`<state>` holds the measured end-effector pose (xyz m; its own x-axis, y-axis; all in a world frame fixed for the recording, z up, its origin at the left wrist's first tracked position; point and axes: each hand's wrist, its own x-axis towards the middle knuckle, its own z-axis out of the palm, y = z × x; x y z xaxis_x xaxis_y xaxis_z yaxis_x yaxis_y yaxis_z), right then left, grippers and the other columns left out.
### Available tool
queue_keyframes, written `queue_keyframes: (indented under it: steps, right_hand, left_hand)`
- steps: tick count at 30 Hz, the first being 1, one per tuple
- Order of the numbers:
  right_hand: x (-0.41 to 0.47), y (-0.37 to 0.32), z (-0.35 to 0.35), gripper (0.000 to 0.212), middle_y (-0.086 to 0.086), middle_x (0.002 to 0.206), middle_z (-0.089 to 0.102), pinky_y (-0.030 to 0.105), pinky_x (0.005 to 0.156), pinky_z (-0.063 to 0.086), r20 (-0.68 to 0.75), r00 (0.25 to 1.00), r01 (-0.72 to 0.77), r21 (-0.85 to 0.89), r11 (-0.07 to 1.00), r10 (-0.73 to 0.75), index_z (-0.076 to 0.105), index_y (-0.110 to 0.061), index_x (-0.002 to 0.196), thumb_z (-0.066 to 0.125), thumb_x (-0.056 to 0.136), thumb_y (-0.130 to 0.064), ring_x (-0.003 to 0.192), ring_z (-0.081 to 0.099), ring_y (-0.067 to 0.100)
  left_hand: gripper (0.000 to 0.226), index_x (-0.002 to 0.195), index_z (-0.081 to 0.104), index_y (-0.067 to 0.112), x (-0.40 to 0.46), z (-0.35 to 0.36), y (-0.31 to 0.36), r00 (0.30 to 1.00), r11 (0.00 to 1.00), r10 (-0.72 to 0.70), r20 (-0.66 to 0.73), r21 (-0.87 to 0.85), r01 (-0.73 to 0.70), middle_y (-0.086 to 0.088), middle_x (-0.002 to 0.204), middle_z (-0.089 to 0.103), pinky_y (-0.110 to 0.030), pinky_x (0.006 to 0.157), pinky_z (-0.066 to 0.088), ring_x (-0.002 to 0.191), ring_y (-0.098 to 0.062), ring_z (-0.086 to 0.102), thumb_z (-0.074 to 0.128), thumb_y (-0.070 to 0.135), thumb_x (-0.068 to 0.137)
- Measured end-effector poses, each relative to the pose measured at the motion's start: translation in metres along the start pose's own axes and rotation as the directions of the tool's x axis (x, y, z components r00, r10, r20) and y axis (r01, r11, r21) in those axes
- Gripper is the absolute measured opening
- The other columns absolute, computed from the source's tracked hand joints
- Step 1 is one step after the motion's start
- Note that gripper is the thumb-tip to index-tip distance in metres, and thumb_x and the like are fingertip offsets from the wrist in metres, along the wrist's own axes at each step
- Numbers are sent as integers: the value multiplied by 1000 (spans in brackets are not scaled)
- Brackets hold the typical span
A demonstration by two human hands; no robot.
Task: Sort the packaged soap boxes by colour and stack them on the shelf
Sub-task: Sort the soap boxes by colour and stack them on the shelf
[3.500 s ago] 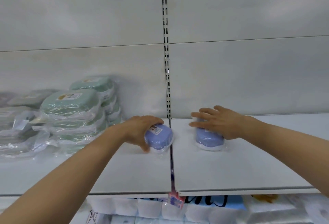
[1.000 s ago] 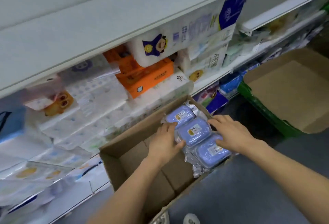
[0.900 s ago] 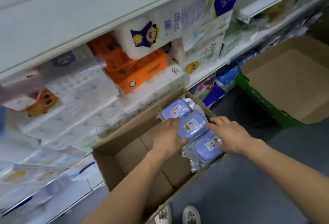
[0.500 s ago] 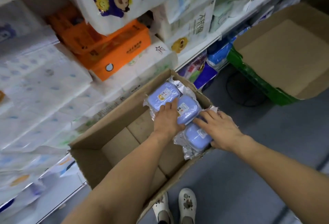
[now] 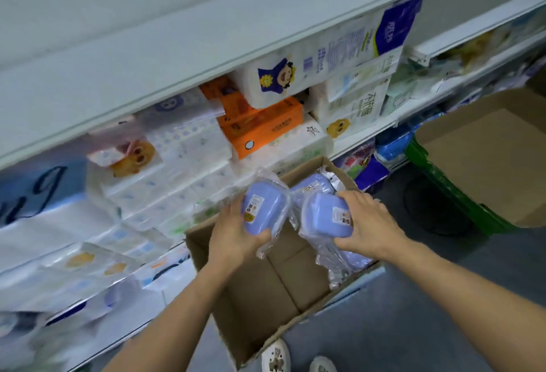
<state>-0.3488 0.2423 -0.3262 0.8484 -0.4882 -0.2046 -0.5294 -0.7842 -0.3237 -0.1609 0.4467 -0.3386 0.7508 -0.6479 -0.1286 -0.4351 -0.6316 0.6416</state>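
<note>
My single head view looks steeply down and forward, close over the cardboard box (image 5: 266, 289) at six o'clock, shelving (image 5: 147, 55) running nine to one.

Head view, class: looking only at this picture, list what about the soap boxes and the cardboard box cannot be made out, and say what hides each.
- Third blue soap box, head view: mostly hidden behind the two held boxes.
- Label print on the left-hand soap box: too small.
- Right hand grip under the right-hand soap box: the box covers the fingers.
- Cardboard box floor beneath the hands: covered by them and plastic wrap.
</note>
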Motion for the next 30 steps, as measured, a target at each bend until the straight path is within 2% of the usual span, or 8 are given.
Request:
queue_keyframes:
  steps: [4, 9, 16, 18, 20, 22, 27, 30]
  right_hand:
    - [3, -35, -33, 82, -4, 125, 43, 37, 91, 43, -71, 990, 131, 162, 978, -121, 34, -27, 136, 69, 64, -47, 116, 42, 18]
    - [9, -94, -78, 76, -11, 116, 43, 33, 86, 45, -181, 938, 332, 226, 916, -295, 38, -28, 132, 74, 66, -42, 106, 42, 11]
    - [28, -193, -123, 80, -10, 115, 48, 32, 86, 48, -269, 830, 542, 186, 820, -488, 40, -28, 132, 79, 64, -44, 102, 49, 11]
    - [35, -227, -130, 78, -11, 113, 49, 30, 85, 47, -276, 803, 584, 191, 789, -528, 42, -29, 130, 80, 64, -45, 101, 50, 11]
    - [44, -262, -133, 74, -12, 112, 50, 28, 85, 46, -290, 776, 622, 205, 756, -559, 45, -30, 127, 80, 63, -44, 100, 50, 11]
    - [55, -298, -133, 72, -8, 111, 51, 31, 86, 47, -298, 760, 642, 208, 738, -577, 46, -28, 125, 79, 62, -44, 100, 50, 13]
    - [91, -399, -128, 71, -11, 105, 51, 31, 82, 46, -324, 728, 675, 188, 714, -604, 46, -35, 121, 69, 56, -55, 96, 49, 13]
    - [117, -464, -126, 68, -10, 103, 49, 31, 82, 45, -299, 709, 693, 125, 710, -639, 46, -33, 121, 71, 60, -53, 95, 47, 15]
  left_hand:
    - [84, 134, 45, 27, -27, -61, 3, 993, 1000, 10, -114, -25, -13, 13, 118, 51, -21, 76, 42, 102, -8, 53, 70, 53, 58]
    - [90, 141, 42, 26, -70, -136, 3, 958, 997, 72, -278, -14, -79, 16, 123, 46, -4, 79, 35, 109, -4, 49, 70, 51, 59]
    - [74, 126, 44, 43, -112, -230, -10, 869, 993, 93, -486, -16, -115, 24, 113, 52, -19, 82, 47, 101, -4, 55, 75, 46, 59]
    - [71, 126, 48, 38, -122, -258, -22, 839, 995, 67, -540, -29, -98, 25, 111, 53, -19, 84, 46, 103, -2, 54, 78, 41, 61]
    - [71, 129, 49, 33, -128, -284, -41, 810, 996, 25, -586, -58, -72, 30, 109, 50, -12, 85, 40, 105, -1, 51, 82, 32, 66]
    - [73, 132, 47, 33, -132, -311, -60, 783, 996, -6, -622, -74, -51, 25, 112, 50, -9, 84, 37, 107, -2, 51, 82, 30, 68]
    - [80, 139, 44, 27, -131, -383, -116, 740, 994, -54, -671, -108, -26, 15, 123, 52, -25, 94, 44, 113, -6, 51, 82, 33, 69]
    - [82, 140, 44, 25, -127, -429, -153, 720, 994, -74, -690, -110, -3, 14, 126, 53, -23, 94, 42, 114, -6, 52, 83, 31, 69]
